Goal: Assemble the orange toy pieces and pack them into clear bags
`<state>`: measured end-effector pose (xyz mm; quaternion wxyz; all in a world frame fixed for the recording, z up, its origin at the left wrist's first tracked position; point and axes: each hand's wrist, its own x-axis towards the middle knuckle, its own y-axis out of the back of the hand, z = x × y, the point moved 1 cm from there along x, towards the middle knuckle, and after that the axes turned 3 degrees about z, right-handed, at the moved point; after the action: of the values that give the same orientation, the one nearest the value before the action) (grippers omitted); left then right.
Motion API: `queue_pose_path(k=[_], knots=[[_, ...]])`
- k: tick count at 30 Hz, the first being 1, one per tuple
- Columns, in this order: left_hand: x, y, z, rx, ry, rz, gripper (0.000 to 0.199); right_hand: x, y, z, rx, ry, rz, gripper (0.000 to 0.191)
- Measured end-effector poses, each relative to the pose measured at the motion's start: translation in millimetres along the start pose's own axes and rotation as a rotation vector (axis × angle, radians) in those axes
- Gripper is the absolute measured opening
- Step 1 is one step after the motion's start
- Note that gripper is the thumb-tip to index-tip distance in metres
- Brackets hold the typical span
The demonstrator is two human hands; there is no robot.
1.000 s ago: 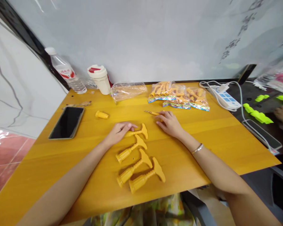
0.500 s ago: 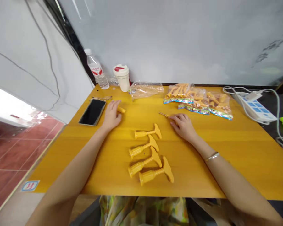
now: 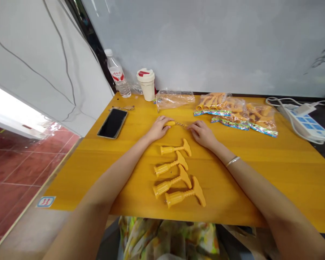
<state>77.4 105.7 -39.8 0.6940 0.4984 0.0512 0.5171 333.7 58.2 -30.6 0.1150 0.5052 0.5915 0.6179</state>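
My left hand (image 3: 159, 129) is closed around a yellow ribbed sleeve (image 3: 170, 123), which points to the right. My right hand (image 3: 202, 133) pinches the end of a corkscrew (image 3: 182, 125). Its thin metal spiral points left and meets the open end of the sleeve; how far it reaches inside cannot be made out. Fingers hide the corkscrew's handle. Just below both hands, several yellow T-handled corkscrews (image 3: 176, 148) lie in a column on the table, each with its sleeve to the left and its handle to the right.
On the wooden table (image 3: 249, 173), a phone (image 3: 112, 123) lies left. Along the back stand a water bottle (image 3: 119, 77) and a lidded cup (image 3: 147, 85), beside an open clear bag (image 3: 174, 99). Bags of yellow parts (image 3: 233, 112) and a power strip (image 3: 306, 122) lie right.
My left hand has moved right, away from the phone, bringing the sleeve to the corkscrew's spiral. My right hand has shifted slightly inward. The view has turned a little.
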Motion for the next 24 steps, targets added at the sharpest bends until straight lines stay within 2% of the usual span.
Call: queue_pose_path(k=[5, 10, 14, 17, 20, 22, 24], knots=[[3, 3.3, 0, -0.069, -0.020, 0.022, 0.030, 19, -8, 4, 0.026, 0.135, -0.010, 0.030], [-1, 3.3, 14, -0.004, -0.142, -0.064, 0.027, 27, -10, -9, 0.045, 0.171, -0.075, 0.033], [-2, 1.5, 17, 0.001, -0.117, -0.056, 0.029, 25, -8, -14, 0.189, 0.154, -0.053, 0.031], [-3, 1.8, 13, -0.109, -0.055, 0.006, 0.031, 22, -8, -12, 0.294, 0.171, -0.037, 0.045], [-4, 1.6, 12, -0.158, -0.042, 0.015, 0.030, 20, -11, -12, 0.342, 0.072, -0.036, 0.039], [-5, 0.7, 15, -0.118, -0.087, 0.008, 0.029, 20, -13, -15, 0.440, -0.070, -0.024, 0.039], [-6, -0.8, 19, -0.054, -0.155, 0.016, 0.029, 20, -14, -20, 0.635, -0.239, -0.030, 0.044]])
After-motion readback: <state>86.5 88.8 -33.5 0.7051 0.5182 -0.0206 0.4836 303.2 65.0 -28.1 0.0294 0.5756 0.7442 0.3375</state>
